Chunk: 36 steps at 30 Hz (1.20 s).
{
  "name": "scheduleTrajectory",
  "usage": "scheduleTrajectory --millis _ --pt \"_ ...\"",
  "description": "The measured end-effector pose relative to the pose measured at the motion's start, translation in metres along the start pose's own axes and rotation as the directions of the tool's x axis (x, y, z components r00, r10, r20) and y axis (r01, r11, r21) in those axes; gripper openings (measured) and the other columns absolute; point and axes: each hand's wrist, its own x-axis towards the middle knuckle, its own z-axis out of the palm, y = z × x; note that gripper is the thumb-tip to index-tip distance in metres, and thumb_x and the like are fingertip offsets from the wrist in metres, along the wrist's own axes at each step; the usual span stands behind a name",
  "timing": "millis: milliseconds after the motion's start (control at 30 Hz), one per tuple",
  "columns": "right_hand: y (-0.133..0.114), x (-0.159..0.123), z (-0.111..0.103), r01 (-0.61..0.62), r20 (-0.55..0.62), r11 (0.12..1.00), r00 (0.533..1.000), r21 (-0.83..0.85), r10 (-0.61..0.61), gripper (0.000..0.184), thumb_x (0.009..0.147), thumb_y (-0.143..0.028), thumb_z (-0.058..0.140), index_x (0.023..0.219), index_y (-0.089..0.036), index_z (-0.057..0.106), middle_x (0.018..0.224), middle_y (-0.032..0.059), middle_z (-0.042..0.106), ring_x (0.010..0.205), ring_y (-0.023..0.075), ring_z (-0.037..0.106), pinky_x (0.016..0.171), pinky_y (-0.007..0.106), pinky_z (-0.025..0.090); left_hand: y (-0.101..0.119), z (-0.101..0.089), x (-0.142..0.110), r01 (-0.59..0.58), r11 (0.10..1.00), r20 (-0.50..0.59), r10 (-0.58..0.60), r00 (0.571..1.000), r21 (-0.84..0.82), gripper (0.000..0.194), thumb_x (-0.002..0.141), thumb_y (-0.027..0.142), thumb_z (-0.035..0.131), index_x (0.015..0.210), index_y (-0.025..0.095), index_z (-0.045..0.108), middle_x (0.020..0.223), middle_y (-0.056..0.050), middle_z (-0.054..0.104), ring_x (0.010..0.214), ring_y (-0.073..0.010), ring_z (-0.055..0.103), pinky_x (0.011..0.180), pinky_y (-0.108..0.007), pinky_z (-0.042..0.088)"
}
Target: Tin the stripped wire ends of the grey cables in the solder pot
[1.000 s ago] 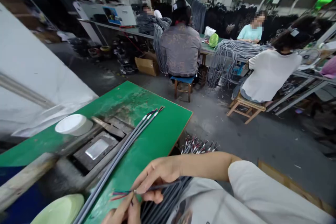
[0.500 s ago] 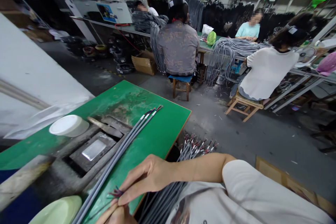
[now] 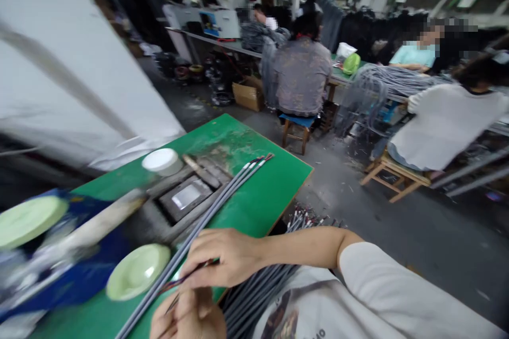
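My right hand reaches in from the right, its fingers pinched on thin coloured wires. The wires look dark, with reddish-brown ones among them. Just below, my left hand is closed, thumb and fingers pressed together at the same wires; what lies deeper in its grip is hidden. Beside both hands, a few grey cables with white bands and bared wire ends lie along the green tabletop.
A dark block with a silvery patch sits beyond the cables. Nearby are a white tub, a pale green bowl and a blue bin. Many grey cables hang by the table edge. Seated people work farther off.
The view has swung left, bringing more of the blue bin and green bowl into sight. The wires between my hands now show longer, and my left hand appears more fully.
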Motion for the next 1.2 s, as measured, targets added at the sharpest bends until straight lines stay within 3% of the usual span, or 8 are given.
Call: scheduleTrajectory --millis 67,167,300,467,633,900,1033,1200 --pt "-0.003 0.007 0.0 0.024 -0.028 0.999 0.999 0.023 -0.023 0.018 0.086 -0.03 0.06 0.084 -0.013 0.066 0.082 0.0049 0.067 0.081 0.0119 0.057 0.082 0.022 0.044 0.0 0.005 0.003 0.003 0.988 -0.228 -0.038 0.973 -0.152 0.018 0.078 0.037 0.062 0.078 0.02 0.057 0.049 0.008 0.046 0.042 -0.0067 0.038 0.045 -0.019 0.035" --pt "0.001 0.028 -0.007 0.007 -0.048 0.997 0.999 0.071 -0.003 0.012 0.084 -0.024 0.062 0.077 -0.015 0.066 0.075 0.0031 0.064 0.077 0.0138 0.056 0.074 0.025 0.044 -0.007 0.002 0.003 0.037 0.987 -0.288 -0.081 0.954 -0.157 0.02 0.074 0.035 0.068 0.081 0.017 0.062 0.049 0.007 0.049 0.042 -0.007 0.043 0.043 -0.018 0.035" --pt "0.024 0.081 -0.001 -0.105 0.086 0.994 0.991 0.031 0.102 0.014 0.084 -0.021 0.059 0.073 -0.014 0.065 0.069 0.0001 0.058 0.064 0.0108 0.052 0.062 0.022 0.038 -0.022 -0.007 0.001 0.009 0.993 -0.235 0.019 0.972 0.115 0.017 0.081 0.031 0.061 0.085 0.015 0.067 0.055 0.003 0.053 0.05 -0.009 0.049 0.052 -0.021 0.042" --pt "0.042 0.127 0.032 -0.056 0.36 0.937 0.914 -0.346 0.187 0.019 0.086 -0.025 0.054 0.075 -0.015 0.066 0.075 0.002 0.063 0.069 0.0117 0.055 0.063 0.022 0.035 -0.031 -0.011 0.001 -0.163 0.94 -0.118 0.206 0.971 0.3 0.015 0.085 0.025 0.057 0.087 0.014 0.067 0.057 0.002 0.053 0.053 -0.0094 0.047 0.057 -0.022 0.041" --pt "0.047 0.142 0.054 0.019 0.461 0.865 0.852 -0.502 0.248 0.019 0.083 -0.025 0.053 0.074 -0.016 0.068 0.079 0.0062 0.068 0.074 0.0161 0.059 0.064 0.024 0.035 -0.029 -0.012 0.004 -0.279 0.898 -0.028 0.306 0.952 0.341 0.014 0.086 0.022 0.056 0.086 0.014 0.067 0.054 0.001 0.053 0.055 -0.0105 0.049 0.059 -0.023 0.04" --pt "0.05 0.144 0.068 0.087 0.508 0.788 0.806 -0.61 0.304 0.024 0.084 -0.025 0.049 0.082 -0.015 0.07 0.089 0.0107 0.071 0.083 0.0203 0.063 0.068 0.026 0.038 -0.029 -0.013 0.006 -0.313 0.878 0.019 0.329 0.944 0.361 0.014 0.086 0.023 0.056 0.089 0.015 0.067 0.057 0.0 0.057 0.056 -0.0111 0.05 0.058 -0.023 0.039" --pt "0.045 0.146 0.061 0.112 0.515 0.776 0.804 -0.621 0.296 0.025 0.085 -0.027 0.048 0.084 -0.016 0.071 0.089 0.0095 0.071 0.085 0.02 0.063 0.069 0.026 0.038 -0.031 -0.013 0.007 -0.308 0.878 0.024 0.322 0.946 0.366 0.014 0.087 0.024 0.055 0.089 0.016 0.066 0.058 0.0 0.057 0.056 -0.0115 0.051 0.058 -0.024 0.039" --pt "0.054 0.153 0.02 0.106 0.436 0.729 0.855 -0.676 0.28 0.029 0.088 -0.031 0.044 0.091 -0.017 0.07 0.094 0.0081 0.069 0.087 0.0195 0.061 0.071 0.026 0.039 -0.031 -0.015 0.007 -0.273 0.895 0.02 0.284 0.959 0.353 0.015 0.087 0.026 0.055 0.09 0.016 0.066 0.059 0.0 0.058 0.058 -0.012 0.052 0.058 -0.024 0.04"
